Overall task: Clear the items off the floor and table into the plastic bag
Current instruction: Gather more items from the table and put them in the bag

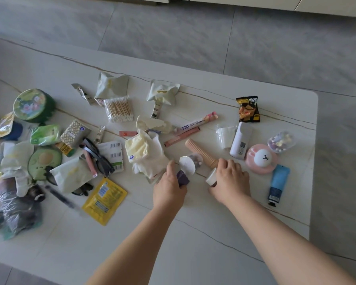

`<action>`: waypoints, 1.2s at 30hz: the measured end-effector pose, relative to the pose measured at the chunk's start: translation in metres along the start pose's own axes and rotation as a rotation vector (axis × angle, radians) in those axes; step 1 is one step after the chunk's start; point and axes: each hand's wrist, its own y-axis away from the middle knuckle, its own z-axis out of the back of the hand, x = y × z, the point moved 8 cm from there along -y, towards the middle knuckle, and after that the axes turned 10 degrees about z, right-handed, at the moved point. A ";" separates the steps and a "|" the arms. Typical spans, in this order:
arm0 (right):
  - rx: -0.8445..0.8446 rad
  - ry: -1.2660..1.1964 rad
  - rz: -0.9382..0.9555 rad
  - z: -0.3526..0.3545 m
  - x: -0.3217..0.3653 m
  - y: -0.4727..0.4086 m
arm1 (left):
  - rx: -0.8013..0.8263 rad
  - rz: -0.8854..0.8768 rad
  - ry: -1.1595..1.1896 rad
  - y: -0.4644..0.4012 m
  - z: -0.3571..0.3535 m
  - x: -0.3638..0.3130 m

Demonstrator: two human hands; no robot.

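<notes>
Right now I see both hands down on the pale table (pixel 214 233) among the scattered clutter. My left hand (pixel 169 188) is curled around a small purple item (pixel 183 178), with a round white disc (pixel 187 164) just beyond its fingertips. My right hand (pixel 230 179) is clenched on a small white cup (pixel 211 176), beside the ribbed peach tube (pixel 201 152). At the far left edge lies the crumpled plastic bag (pixel 14 210), blurred and well apart from both hands, next to a yellow sachet (pixel 104 200).
</notes>
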 end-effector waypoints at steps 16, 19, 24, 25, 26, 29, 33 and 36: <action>0.067 -0.127 0.123 -0.004 0.005 -0.001 | 0.244 0.090 0.459 -0.017 -0.018 -0.010; 0.070 -0.123 0.129 -0.005 0.004 0.000 | 0.183 0.138 0.484 -0.015 -0.017 -0.009; 0.032 -0.208 0.117 0.006 0.002 0.010 | 0.251 0.208 0.693 0.001 -0.018 -0.012; 0.026 -0.257 0.109 0.010 0.001 0.014 | 0.256 0.220 0.732 0.008 -0.014 -0.014; 0.025 -0.314 0.102 0.015 0.001 0.018 | 0.258 0.231 0.760 0.015 -0.009 -0.015; 0.029 -0.481 0.112 0.033 0.005 0.033 | 0.271 0.256 0.840 0.039 0.012 -0.020; 0.046 -0.575 0.137 0.072 0.018 0.067 | 0.275 0.261 0.896 0.077 0.055 -0.023; 0.050 -0.650 0.170 0.106 0.036 0.100 | 0.265 0.259 0.957 0.114 0.096 -0.022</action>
